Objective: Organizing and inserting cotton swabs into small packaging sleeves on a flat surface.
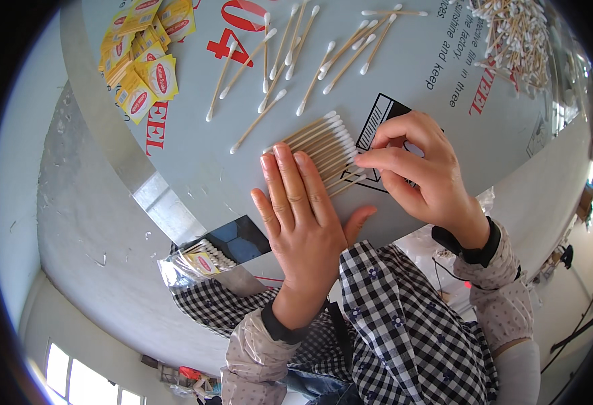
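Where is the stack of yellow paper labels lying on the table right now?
In the head view the yellow labels lie in a loose pile at the table's upper left, left of the scattered cotton swabs and well away from both hands.

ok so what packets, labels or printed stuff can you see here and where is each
Yellow label cards: loose pile, table's upper left, small rectangles with a red oval.
Clear bag: table's near edge, left of left hand, swabs and a yellow card inside.
Table sheet: pale grey, red and black print.
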The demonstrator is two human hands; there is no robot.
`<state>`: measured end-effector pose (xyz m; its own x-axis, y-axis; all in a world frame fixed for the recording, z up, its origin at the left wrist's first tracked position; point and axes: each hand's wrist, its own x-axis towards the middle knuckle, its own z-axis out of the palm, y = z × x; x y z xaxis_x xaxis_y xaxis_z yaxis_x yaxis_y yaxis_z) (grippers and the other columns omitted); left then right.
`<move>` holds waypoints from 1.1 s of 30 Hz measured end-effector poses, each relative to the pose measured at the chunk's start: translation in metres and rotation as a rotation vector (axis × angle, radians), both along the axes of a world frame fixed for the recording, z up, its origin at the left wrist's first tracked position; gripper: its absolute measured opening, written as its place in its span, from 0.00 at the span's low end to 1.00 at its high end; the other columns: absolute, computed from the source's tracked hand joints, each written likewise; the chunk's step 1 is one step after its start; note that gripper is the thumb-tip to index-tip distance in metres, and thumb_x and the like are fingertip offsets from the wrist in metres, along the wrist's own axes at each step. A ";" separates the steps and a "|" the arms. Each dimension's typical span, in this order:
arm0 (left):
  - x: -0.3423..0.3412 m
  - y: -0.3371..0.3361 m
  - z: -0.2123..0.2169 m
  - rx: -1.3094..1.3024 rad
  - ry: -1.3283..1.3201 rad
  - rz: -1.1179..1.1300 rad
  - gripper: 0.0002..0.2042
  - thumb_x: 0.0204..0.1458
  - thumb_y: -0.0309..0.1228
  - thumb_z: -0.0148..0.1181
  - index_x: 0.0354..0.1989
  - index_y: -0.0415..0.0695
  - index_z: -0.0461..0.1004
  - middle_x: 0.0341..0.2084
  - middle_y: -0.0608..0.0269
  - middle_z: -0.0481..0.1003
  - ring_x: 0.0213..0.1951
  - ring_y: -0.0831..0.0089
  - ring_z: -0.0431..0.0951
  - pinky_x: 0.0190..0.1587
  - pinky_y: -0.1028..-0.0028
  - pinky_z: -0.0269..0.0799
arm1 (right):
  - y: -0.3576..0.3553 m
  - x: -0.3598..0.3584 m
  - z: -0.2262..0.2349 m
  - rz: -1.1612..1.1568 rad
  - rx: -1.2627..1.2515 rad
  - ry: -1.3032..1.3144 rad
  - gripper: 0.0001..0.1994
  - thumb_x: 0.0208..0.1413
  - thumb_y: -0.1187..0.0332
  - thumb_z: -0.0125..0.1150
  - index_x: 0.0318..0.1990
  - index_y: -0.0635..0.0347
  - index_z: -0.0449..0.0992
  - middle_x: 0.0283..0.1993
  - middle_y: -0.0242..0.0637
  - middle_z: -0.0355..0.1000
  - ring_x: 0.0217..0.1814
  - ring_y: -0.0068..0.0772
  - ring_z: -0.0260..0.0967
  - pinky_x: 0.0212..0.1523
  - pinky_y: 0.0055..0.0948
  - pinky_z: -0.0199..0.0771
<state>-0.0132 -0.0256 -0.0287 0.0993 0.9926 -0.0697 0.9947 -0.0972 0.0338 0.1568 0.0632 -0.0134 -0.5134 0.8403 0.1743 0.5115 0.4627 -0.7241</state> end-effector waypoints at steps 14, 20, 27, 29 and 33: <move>0.002 -0.001 -0.002 0.054 -0.164 0.067 0.49 0.53 0.69 0.43 0.66 0.31 0.60 0.68 0.40 0.59 0.70 0.47 0.57 0.70 0.47 0.48 | 0.003 -0.003 0.001 -0.022 -0.007 -0.021 0.12 0.45 0.80 0.64 0.37 0.53 0.80 0.38 0.30 0.69 0.35 0.31 0.67 0.39 0.31 0.68; 0.000 -0.001 -0.003 0.037 -0.050 0.003 0.56 0.50 0.73 0.43 0.68 0.26 0.52 0.68 0.35 0.54 0.72 0.45 0.52 0.72 0.50 0.46 | 0.005 -0.002 0.005 0.014 -0.032 -0.035 0.12 0.45 0.79 0.65 0.38 0.52 0.81 0.38 0.30 0.69 0.35 0.31 0.67 0.38 0.31 0.68; -0.002 -0.003 -0.005 0.050 -0.056 0.006 0.56 0.50 0.73 0.43 0.68 0.26 0.53 0.68 0.35 0.55 0.72 0.44 0.52 0.72 0.50 0.45 | 0.006 -0.007 -0.001 -0.032 -0.002 -0.030 0.13 0.46 0.79 0.65 0.40 0.52 0.80 0.37 0.30 0.69 0.34 0.32 0.66 0.37 0.31 0.68; 0.000 0.000 0.003 -0.008 -0.039 0.012 0.56 0.50 0.73 0.43 0.68 0.26 0.53 0.68 0.35 0.55 0.72 0.45 0.52 0.72 0.50 0.45 | 0.007 -0.006 0.005 -0.027 0.010 -0.046 0.13 0.46 0.79 0.65 0.40 0.52 0.80 0.37 0.30 0.69 0.35 0.32 0.66 0.37 0.31 0.68; 0.004 -0.001 -0.002 0.066 -0.168 0.077 0.49 0.53 0.69 0.43 0.67 0.31 0.60 0.68 0.41 0.59 0.70 0.48 0.57 0.70 0.47 0.47 | 0.008 -0.007 0.004 -0.013 0.020 -0.067 0.13 0.46 0.79 0.65 0.40 0.52 0.80 0.37 0.30 0.69 0.33 0.32 0.66 0.36 0.30 0.68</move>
<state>-0.0097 -0.0267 -0.0306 0.0275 0.9996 0.0067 0.9801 -0.0283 0.1964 0.1502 0.0710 -0.0093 -0.5132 0.8438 0.1567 0.5644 0.4694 -0.6791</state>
